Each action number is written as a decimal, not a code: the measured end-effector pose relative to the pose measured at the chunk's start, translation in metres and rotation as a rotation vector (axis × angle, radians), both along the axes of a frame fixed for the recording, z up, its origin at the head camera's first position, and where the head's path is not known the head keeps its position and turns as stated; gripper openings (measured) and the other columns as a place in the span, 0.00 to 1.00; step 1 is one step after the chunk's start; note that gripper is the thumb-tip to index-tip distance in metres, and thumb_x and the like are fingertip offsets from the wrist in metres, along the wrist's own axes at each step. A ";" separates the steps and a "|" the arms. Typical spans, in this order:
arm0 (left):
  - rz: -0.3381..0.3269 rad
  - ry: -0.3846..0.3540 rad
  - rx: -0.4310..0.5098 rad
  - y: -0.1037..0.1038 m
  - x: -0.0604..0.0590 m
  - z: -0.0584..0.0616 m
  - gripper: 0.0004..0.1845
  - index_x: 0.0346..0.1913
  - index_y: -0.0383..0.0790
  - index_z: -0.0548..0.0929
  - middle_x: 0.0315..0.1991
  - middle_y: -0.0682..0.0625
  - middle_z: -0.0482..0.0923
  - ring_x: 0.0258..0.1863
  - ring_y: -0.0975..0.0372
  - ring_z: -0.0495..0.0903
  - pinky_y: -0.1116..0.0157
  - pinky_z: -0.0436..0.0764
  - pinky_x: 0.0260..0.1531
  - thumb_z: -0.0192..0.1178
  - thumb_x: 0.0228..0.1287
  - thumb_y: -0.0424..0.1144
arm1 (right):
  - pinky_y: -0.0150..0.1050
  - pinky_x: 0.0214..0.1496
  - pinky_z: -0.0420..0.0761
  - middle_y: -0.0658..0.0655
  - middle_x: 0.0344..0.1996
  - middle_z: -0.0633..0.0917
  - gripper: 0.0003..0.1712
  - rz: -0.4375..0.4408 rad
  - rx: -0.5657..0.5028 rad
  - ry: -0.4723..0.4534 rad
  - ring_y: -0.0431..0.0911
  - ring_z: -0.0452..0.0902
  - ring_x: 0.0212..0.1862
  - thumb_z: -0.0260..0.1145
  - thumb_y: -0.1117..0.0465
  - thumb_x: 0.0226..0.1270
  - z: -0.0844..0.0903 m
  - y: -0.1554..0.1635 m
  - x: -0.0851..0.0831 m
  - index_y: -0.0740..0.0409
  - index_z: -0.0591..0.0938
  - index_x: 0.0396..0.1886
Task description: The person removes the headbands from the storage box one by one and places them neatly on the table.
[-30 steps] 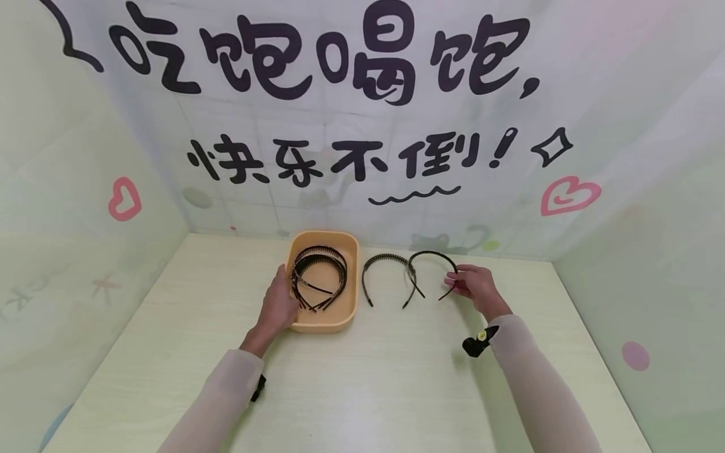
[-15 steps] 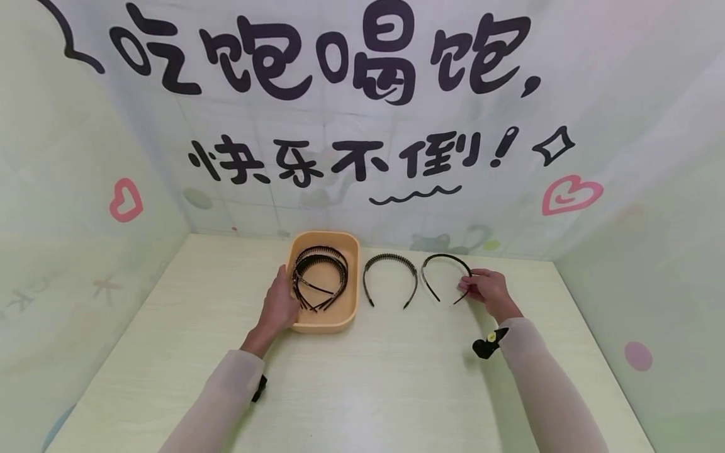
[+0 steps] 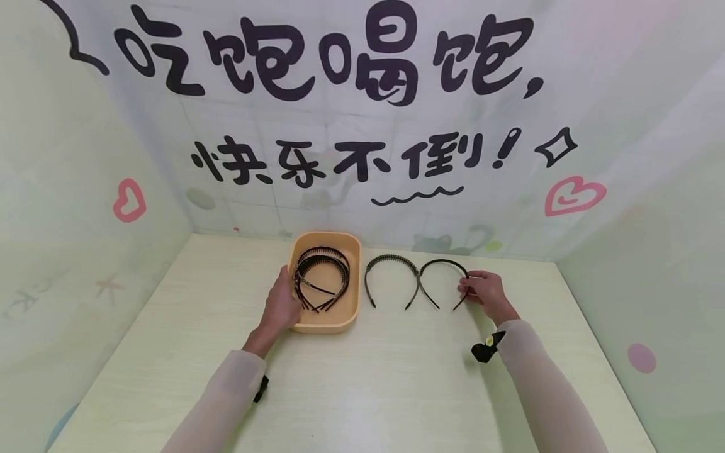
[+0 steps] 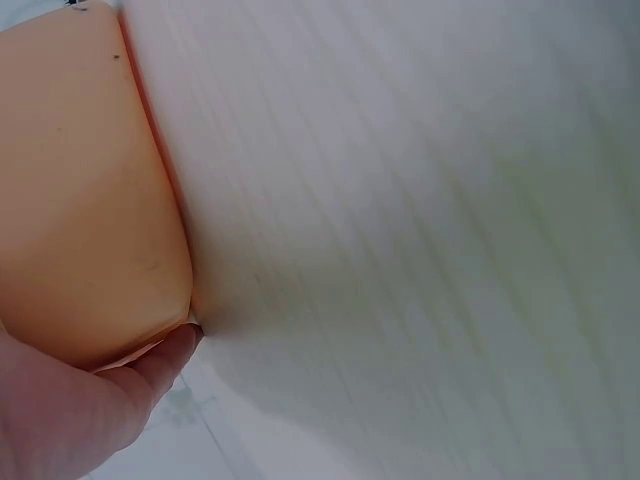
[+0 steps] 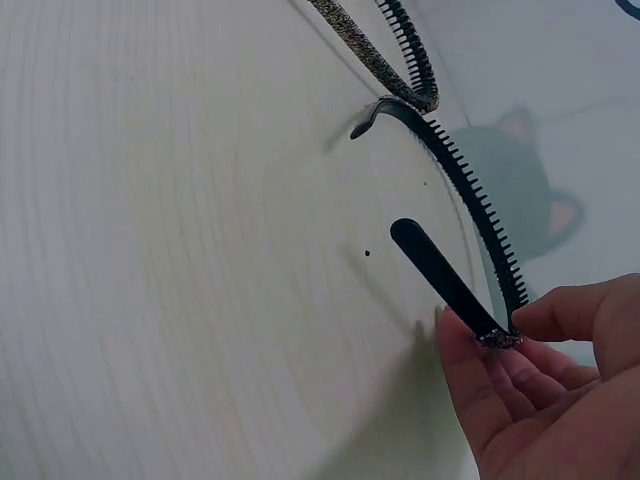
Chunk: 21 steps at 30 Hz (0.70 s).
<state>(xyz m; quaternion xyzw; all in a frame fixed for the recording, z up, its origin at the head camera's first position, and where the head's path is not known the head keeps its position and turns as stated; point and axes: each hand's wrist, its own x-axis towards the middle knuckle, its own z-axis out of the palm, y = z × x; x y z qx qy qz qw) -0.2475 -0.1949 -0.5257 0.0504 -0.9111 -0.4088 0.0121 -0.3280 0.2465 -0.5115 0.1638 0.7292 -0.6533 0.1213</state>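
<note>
My left hand [image 3: 282,303] grips the left side of an orange plastic tray [image 3: 355,314]; in the left wrist view its fingers [image 4: 165,365] lie along the tray's lower edge. Several dark toothed headbands [image 3: 321,258] lie overlapping inside the tray. To its right, a speckled headband [image 3: 391,257] rests on the table, its arch toward the back wall. A black headband [image 3: 444,261] is beside that one, their sides meeting. My right hand [image 3: 487,292] pinches its right side between thumb and fingers; the right wrist view shows its comb teeth [image 5: 490,215] and two rounded ends.
The pale wood-grain table [image 3: 362,390] ends at a printed fabric wall [image 3: 323,207] close behind the tray and headbands. More fabric walls stand at left and right. Black devices are strapped at both wrists.
My right hand has moved the black headband rightward off the speckled one, then lowered it a little, so the two now lie side by side. The left hand and tray stay put.
</note>
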 end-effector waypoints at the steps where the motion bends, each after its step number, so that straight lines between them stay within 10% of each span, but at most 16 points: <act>1: 0.000 0.001 0.001 0.000 0.000 0.000 0.46 0.78 0.29 0.40 0.71 0.26 0.57 0.68 0.35 0.63 0.42 0.71 0.62 0.50 0.58 0.18 | 0.34 0.36 0.84 0.49 0.27 0.86 0.27 -0.003 0.033 0.004 0.37 0.83 0.29 0.59 0.69 0.71 0.000 -0.001 0.000 0.74 0.66 0.67; 8: 0.002 0.013 -0.002 0.000 -0.001 0.000 0.45 0.77 0.29 0.42 0.70 0.25 0.59 0.67 0.36 0.64 0.42 0.71 0.61 0.49 0.57 0.18 | 0.34 0.36 0.83 0.55 0.35 0.83 0.24 0.002 0.240 0.022 0.38 0.77 0.33 0.59 0.67 0.69 0.002 -0.003 0.000 0.74 0.74 0.62; 21: -0.004 0.024 -0.015 0.001 -0.001 0.001 0.43 0.77 0.29 0.42 0.69 0.25 0.60 0.66 0.36 0.65 0.42 0.71 0.61 0.48 0.60 0.19 | 0.35 0.42 0.84 0.62 0.51 0.78 0.25 -0.017 0.307 -0.028 0.48 0.76 0.48 0.53 0.64 0.72 0.000 -0.002 -0.001 0.69 0.73 0.65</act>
